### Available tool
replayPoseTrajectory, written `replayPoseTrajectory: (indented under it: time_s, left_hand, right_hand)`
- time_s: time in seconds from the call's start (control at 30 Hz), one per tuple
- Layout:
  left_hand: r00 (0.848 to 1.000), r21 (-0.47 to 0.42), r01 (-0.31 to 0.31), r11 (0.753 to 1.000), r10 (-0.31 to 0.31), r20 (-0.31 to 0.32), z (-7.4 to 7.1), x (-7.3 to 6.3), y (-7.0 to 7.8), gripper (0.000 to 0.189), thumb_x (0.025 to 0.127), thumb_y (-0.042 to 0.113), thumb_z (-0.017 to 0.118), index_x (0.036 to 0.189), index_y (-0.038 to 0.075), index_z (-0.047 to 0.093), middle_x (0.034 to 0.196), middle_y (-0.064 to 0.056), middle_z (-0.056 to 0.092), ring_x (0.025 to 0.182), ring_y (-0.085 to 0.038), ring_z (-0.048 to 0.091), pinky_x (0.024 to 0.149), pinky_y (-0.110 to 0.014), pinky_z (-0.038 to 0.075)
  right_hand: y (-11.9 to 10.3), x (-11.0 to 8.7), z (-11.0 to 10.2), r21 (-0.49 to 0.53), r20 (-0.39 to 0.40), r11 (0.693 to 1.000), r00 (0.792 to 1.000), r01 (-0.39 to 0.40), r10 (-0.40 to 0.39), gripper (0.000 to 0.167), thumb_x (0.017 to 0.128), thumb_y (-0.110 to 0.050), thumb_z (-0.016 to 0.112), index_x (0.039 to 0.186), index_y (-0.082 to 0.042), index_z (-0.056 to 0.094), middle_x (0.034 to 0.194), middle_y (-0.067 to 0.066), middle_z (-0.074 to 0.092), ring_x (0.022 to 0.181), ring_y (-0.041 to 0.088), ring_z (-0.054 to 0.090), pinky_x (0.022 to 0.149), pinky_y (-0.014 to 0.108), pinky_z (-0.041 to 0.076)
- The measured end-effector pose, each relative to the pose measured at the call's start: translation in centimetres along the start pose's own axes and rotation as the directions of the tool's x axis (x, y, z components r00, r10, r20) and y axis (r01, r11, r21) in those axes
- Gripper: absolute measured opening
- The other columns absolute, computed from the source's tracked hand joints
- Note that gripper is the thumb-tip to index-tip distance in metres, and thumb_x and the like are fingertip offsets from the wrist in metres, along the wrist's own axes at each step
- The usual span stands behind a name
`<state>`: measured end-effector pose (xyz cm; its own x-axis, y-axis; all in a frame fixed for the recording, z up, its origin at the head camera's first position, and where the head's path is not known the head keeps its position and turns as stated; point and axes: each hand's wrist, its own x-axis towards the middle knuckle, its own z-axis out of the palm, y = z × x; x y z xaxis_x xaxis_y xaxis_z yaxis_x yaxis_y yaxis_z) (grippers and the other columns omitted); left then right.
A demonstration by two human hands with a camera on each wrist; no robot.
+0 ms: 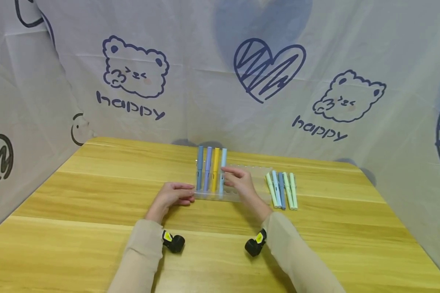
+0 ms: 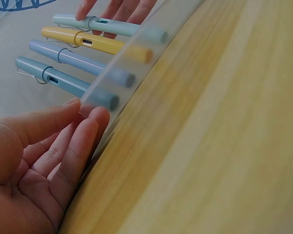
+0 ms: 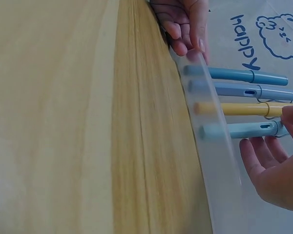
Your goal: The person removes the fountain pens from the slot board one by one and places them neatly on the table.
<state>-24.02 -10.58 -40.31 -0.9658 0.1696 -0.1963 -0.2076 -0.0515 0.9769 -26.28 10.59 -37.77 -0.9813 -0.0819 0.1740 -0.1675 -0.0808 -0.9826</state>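
My left hand (image 1: 173,194) pinches the rack (image 1: 258,179) mid-frame, my right hand (image 1: 240,183) is holding the pale pen (image 1: 224,156) there too. If I let go crooked, it could knock the yellow pen (image 1: 215,165); slack left grip and the rack might skid.

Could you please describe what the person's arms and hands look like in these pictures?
The left hand and right hand are bare, with no gloves or rings visible. The left sleeve and right sleeve are plain beige and long. By each cuff sits a small, rounded black device, left device and right device, each with a yellow patch. No cables show.
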Motion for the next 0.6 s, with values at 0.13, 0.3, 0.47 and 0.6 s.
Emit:
replayPoseTrajectory:
  time_s: [0.13, 0.3, 0.47, 0.6]
  left_hand:
    - [1.000, -0.001, 0.001, 1.000, -0.001, -0.002, -0.01, -0.02, 0.03, 0.033, 0.083, -0.006, 0.057, 0.113, -0.016, 0.050, 0.075, -0.013, 0.065, 0.061, -0.014, 0.062, 0.059, -0.025, 0.055]
    - [1.000, -0.002, 0.004, 1.000, -0.004, -0.003, 0.00, -0.06, 0.08, 0.033, 0.083, -0.006, 0.057, 0.113, -0.016, 0.050, 0.075, -0.013, 0.065, 0.061, -0.014, 0.062, 0.059, -0.025, 0.055]
    - [1.000, -0.001, 0.009, 1.000, -0.009, -0.007, 0.01, -0.05, 0.14, 0.032, 0.083, -0.006, 0.057, 0.113, -0.016, 0.051, 0.075, -0.013, 0.065, 0.061, -0.014, 0.062, 0.059, -0.024, 0.055]
    - [1.000, 0.005, 0.007, 1.000, -0.007, -0.003, 0.03, -0.07, 0.16, 0.033, 0.083, -0.005, 0.057, 0.113, -0.016, 0.050, 0.076, -0.013, 0.065, 0.061, -0.014, 0.063, 0.059, -0.025, 0.055]
  right_hand:
    - [-0.01, 0.11, 0.06, -0.020, 0.003, 1.000, 1.000, -0.013, 0.013, 0.026, 0.082, 0.008, 0.054, 0.107, 0.018, 0.054, 0.110, 0.020, 0.058, 0.075, 0.010, 0.058, 0.073, 0.039, 0.054]
    - [-0.06, 0.14, 0.17, -0.027, -0.006, 0.999, 1.000, -0.017, 0.017, 0.026, 0.081, 0.011, 0.054, 0.105, 0.018, 0.055, 0.110, 0.021, 0.057, 0.074, 0.011, 0.059, 0.074, 0.042, 0.053]
    - [-0.13, 0.07, 0.35, -0.038, -0.030, 0.999, 0.999, -0.014, 0.013, 0.025, 0.079, 0.013, 0.054, 0.104, 0.017, 0.057, 0.110, 0.021, 0.058, 0.073, 0.012, 0.060, 0.073, 0.042, 0.054]
    - [-0.01, 0.02, 0.39, -0.046, -0.054, 0.999, 0.998, 0.018, -0.021, 0.024, 0.078, 0.014, 0.054, 0.102, 0.016, 0.058, 0.109, 0.021, 0.058, 0.076, 0.016, 0.060, 0.070, 0.038, 0.055]
